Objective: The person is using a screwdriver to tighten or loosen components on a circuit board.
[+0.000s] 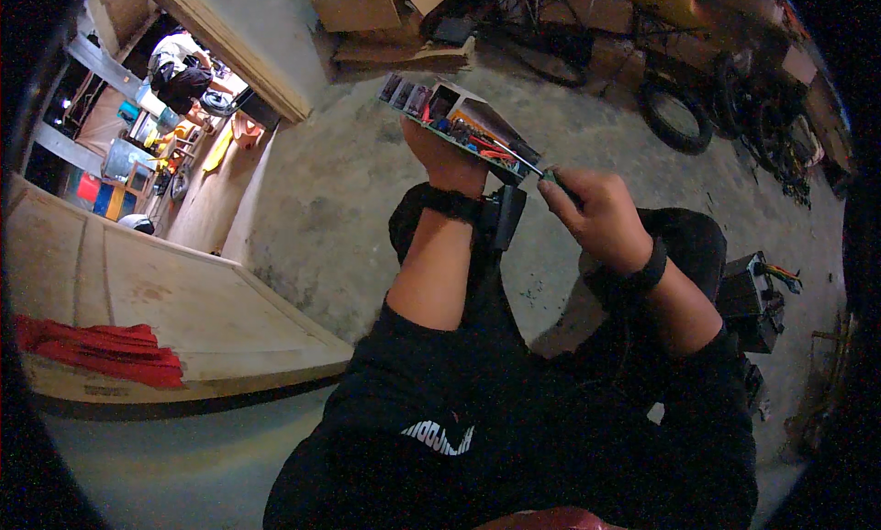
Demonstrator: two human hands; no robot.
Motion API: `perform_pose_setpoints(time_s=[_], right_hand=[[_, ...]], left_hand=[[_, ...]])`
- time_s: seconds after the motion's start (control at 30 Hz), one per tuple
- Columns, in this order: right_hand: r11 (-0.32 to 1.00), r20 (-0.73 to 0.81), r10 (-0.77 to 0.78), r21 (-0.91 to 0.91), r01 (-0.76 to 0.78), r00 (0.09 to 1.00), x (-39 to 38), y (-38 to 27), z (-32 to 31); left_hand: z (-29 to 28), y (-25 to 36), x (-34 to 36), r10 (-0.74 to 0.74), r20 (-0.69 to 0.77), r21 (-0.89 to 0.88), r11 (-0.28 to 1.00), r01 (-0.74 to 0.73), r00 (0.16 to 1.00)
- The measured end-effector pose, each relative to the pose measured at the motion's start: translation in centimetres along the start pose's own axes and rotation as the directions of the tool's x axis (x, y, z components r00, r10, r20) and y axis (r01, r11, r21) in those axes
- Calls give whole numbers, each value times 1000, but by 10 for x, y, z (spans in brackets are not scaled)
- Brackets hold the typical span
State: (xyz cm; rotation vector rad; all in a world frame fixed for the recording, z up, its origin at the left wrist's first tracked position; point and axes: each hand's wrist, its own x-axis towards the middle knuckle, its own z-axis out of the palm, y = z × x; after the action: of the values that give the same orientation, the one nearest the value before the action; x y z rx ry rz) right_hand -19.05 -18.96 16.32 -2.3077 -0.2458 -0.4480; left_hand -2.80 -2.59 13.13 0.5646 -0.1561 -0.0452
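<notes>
Board (444, 135) — rests in the left hand (443, 163), raised on its near side and sloping down from upper left to lower right. Shows a thin green edge; carries dark, blocky parts (413, 99) at the left end, a grey panel (491, 114) along the far side, and red and orange wires (475, 139) between. Screwdriver (527, 164) — slim and shiny in the shaft, mostly hidden at the handle inside the right hand (595, 209). Points up and left over the board's right half, near the wires; too small to tell whether touching.
</notes>
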Motion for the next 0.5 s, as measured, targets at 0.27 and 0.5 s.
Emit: perform_pose_setpoints(time_s=[0.27, 0.5], right_hand=[[596, 538, 415, 449, -666, 734, 12, -20, -35], [523, 571, 430, 474, -708, 699, 12, -22, -41]], left_hand=[[-17, -6, 7, -122, -34, -218, 970, 112, 992], [-22, -13, 14, 98, 33, -11, 995, -98, 995]])
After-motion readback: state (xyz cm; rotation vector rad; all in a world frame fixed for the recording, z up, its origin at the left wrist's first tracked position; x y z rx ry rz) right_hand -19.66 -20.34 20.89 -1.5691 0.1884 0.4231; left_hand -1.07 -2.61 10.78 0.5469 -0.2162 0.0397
